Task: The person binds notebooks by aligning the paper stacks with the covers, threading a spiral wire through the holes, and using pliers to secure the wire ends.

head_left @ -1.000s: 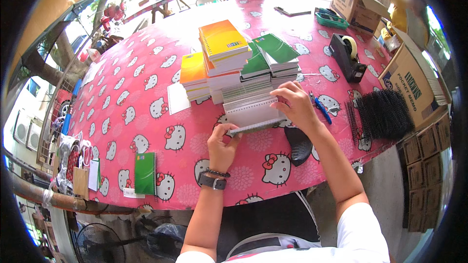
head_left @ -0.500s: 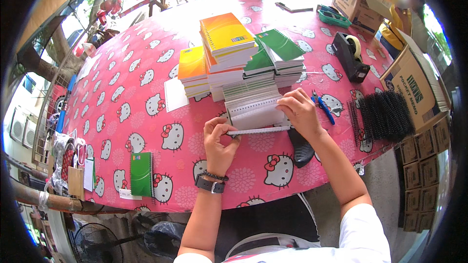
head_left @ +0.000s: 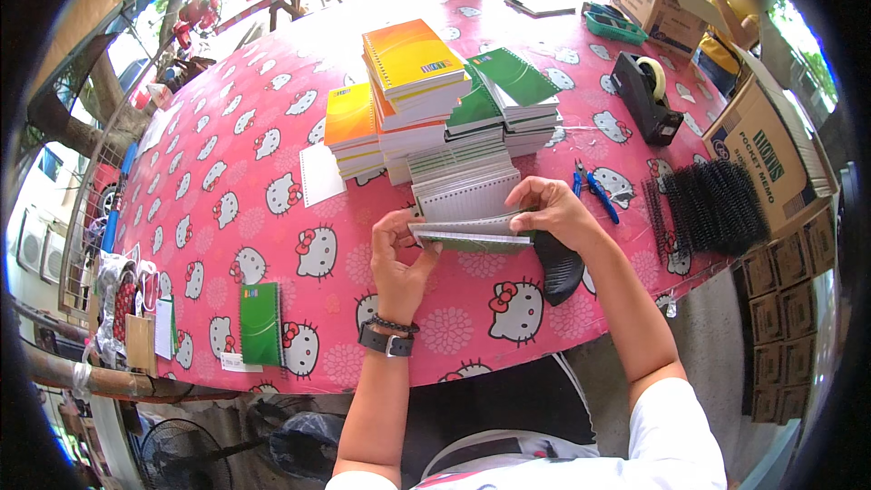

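Observation:
Between my two hands is a small notepad [head_left: 472,238], a punched block of white sheets with a green cover along its near edge. My left hand [head_left: 399,249] pinches its left end, thumb in front and fingers behind. At the right end, my right hand [head_left: 549,210] grips the block between thumb and fingers. Right behind it, a row of loose punched paper blocks [head_left: 467,186] leans back toward stacks of yellow-orange notebooks [head_left: 419,59] and green notebooks [head_left: 517,82]. A black ridged object [head_left: 558,272] lies beside my right wrist, partly covered by the hand.
Blue-handled pliers [head_left: 601,195], a black tape dispenser [head_left: 649,100] and a heap of black binding coils [head_left: 717,213] are on the right, near an open cardboard box [head_left: 771,141]. One green notebook [head_left: 261,322] lies at left on the pink tablecloth [head_left: 363,354]. Another person stands far right.
The notepad has tilted, so its green cover now shows below the sheets. My right hand has come down from the upper sheet to the pad's right end.

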{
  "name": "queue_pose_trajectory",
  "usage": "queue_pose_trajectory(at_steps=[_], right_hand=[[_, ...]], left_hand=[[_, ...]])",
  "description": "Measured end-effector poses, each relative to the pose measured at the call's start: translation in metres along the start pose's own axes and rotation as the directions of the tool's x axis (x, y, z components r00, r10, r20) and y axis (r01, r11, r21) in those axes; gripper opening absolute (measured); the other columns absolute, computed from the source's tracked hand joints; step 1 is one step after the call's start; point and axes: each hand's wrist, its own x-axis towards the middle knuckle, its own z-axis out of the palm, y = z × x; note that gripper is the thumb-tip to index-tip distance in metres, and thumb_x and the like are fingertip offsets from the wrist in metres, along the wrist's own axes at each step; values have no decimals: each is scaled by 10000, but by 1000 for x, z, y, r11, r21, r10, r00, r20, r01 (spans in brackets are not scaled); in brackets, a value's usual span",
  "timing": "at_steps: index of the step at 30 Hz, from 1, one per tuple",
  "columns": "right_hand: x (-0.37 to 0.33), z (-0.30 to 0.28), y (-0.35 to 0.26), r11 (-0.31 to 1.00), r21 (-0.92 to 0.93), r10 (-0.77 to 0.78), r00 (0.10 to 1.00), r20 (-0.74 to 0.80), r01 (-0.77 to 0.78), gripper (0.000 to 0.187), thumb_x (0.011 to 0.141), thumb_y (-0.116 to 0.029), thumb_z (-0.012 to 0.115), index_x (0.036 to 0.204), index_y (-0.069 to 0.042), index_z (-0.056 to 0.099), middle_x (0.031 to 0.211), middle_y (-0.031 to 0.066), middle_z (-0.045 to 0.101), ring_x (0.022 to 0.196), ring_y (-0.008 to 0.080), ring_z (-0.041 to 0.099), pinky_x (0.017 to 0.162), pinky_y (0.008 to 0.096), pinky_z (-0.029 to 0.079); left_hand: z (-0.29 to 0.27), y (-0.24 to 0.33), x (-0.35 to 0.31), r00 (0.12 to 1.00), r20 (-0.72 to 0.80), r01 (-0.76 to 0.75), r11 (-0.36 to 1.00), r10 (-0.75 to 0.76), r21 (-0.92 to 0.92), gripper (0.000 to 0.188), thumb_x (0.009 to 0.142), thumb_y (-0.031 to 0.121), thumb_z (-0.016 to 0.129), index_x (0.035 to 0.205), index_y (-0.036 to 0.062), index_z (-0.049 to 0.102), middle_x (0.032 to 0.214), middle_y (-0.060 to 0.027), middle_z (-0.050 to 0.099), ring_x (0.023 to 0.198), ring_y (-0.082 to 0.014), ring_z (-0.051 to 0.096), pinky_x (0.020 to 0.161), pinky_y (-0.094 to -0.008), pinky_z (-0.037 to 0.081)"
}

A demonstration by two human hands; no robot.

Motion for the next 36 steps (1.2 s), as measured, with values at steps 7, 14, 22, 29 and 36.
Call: queue_pose_trajectory(at_steps=[7,14,22,29,36], right_hand=[[0,-6,3,978,-181,-136,971,-197,100,199,750,-105,744,919,-41,662,771,0,613,725,106,569,608,228,459],[7,21,-8,317,-859,-783,621,2,402,239,721,-98,725,950,-84,657,965,65,613,904,276,563,779,354,468],[-64,96,-5,960,32,-275,957,-90,278,394,786,-40,678,1151,-28,531,978,63,613,930,93,551,768,247,456],[-78,130,15,981,80,-168,980,-102,177,226,767,62,645,960,-32,576,816,9,593,727,51,526,644,208,435],[-83,118,21,959,150,-229,968,-100,242,180,725,36,717,871,-7,622,785,6,632,748,56,560,649,234,471]], left_hand=[[-11,3,2,994,-5,105,992,-105,-74,307,757,-52,666,1037,32,571,929,-27,605,848,-105,570,764,-243,466],[-15,13,-4,968,172,192,981,-184,-31,293,807,-56,630,1079,16,548,916,-30,591,828,-98,555,730,-241,464],[-33,45,-56,989,111,112,989,-101,-93,388,815,-29,629,1164,64,489,952,-13,525,851,-86,509,705,-216,437],[-27,51,-98,964,-31,255,954,-262,-156,413,813,-36,613,1181,55,448,994,-20,507,904,-94,489,792,-229,424],[2,83,-91,893,330,-450,587,306,673,410,747,-13,634,1145,76,588,1066,-80,621,964,-251,586,848,-362,426]])
